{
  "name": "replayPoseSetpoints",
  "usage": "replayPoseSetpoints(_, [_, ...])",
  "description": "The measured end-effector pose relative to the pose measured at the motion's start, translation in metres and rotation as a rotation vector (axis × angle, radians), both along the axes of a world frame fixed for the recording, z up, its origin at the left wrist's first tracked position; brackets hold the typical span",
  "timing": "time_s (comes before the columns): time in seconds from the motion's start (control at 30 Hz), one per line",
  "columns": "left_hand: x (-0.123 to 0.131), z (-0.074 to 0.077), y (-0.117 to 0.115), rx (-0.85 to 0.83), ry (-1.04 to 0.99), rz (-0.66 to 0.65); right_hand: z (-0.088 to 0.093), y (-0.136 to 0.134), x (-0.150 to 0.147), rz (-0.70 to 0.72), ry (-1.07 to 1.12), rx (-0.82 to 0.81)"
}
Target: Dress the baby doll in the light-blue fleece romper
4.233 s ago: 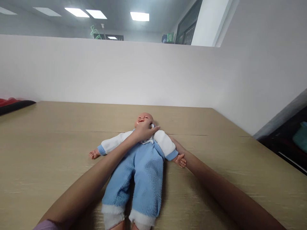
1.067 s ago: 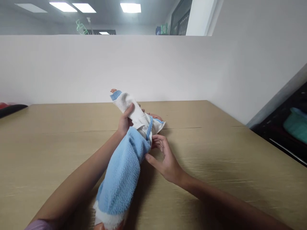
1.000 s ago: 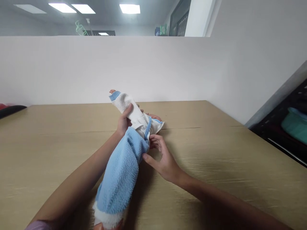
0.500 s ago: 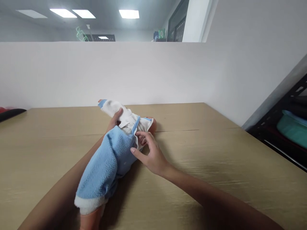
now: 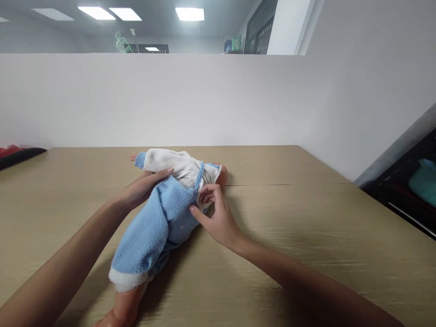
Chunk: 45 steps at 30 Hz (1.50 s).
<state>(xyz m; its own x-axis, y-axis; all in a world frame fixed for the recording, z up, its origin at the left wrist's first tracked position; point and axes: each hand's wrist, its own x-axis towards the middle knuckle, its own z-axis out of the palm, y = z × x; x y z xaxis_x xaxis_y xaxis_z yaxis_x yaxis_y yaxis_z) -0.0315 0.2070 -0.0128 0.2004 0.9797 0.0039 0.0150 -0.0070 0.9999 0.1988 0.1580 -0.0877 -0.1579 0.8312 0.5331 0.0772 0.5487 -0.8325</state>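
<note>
Both my hands are on the doll (image 5: 173, 204). My right hand (image 5: 220, 222) is half curled, with its thumb apart from its pointing finger. The thumb touches the blue pants (image 5: 143, 243), and the fingers touch the cloth at the doll's waist. I can't tell if they have a pinch of it. My left hand (image 5: 140, 190) reaches in from the left, just below the white sleeve (image 5: 161, 160), and touches the doll's side. Some of its fingers are hidden, so I can't tell how tight it holds.

The doll lies tipped on its side in the middle of the frame, on the table (image 5: 306, 236). It is long and slants, with its bare leg (image 5: 126, 302) at the lower left and its head (image 5: 223, 175) up and right, just past the middle. I can't see its face. From my right hand, the body goes down and left, and the head is straight up, close by. The blue strap (image 5: 199, 175) is right by those fingertips, so my right hand is nearer to it than my left. My left hand is nearer to the blue cuff (image 5: 140, 160). Behind the table is a white wall (image 5: 170, 100), and something red (image 5: 12, 150) shows at the left edge.
</note>
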Motion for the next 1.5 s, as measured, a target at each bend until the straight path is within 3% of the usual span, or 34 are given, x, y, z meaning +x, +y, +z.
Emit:
replayPoseSetpoints(0.23, [-0.027, 0.028, -0.016, -0.012, 0.502, 0.003, 0.007, 0.000, -0.005, -0.111, 0.005, -0.047])
replayPoseSetpoints(0.37, [-0.030, 0.034, -0.025, 0.072, 0.623, 0.005, 0.008, -0.004, -0.006, -0.117, 0.033, -0.099])
replayPoseSetpoints(0.43, [-0.025, 0.035, -0.029, 0.192, 0.640, 0.026, 0.006, -0.005, -0.006, -0.112, 0.046, -0.113])
replayPoseSetpoints(0.53, [-0.017, 0.033, -0.033, 0.338, 0.612, -0.053, 0.003, -0.005, -0.004, -0.103, 0.043, -0.111])
replayPoseSetpoints(0.77, [-0.012, 0.031, -0.040, 0.373, 0.513, -0.182, 0.003, -0.006, 0.002, -0.064, -0.075, -0.059])
replayPoseSetpoints(0.9, [-0.008, 0.036, -0.044, 0.381, 0.629, -0.220, 0.006, -0.004, 0.003, -0.022, -0.051, -0.118])
replayPoseSetpoints(1.13, [0.002, 0.032, -0.048, 0.561, 0.831, -0.071, 0.004, 0.006, 0.002, 0.126, 0.204, -0.224])
replayPoseSetpoints(1.3, [0.007, 0.031, -0.044, 0.763, 0.879, -0.113, -0.001, 0.015, -0.002, 0.159, 0.247, -0.223])
replayPoseSetpoints(1.37, [0.009, 0.030, -0.043, 0.755, 0.804, -0.155, 0.001, 0.018, -0.003, 0.193, 0.271, -0.254])
replayPoseSetpoints(1.5, [0.012, 0.025, -0.042, 0.559, 0.613, -0.133, 0.009, 0.019, 0.000, 0.334, 0.297, -0.342])
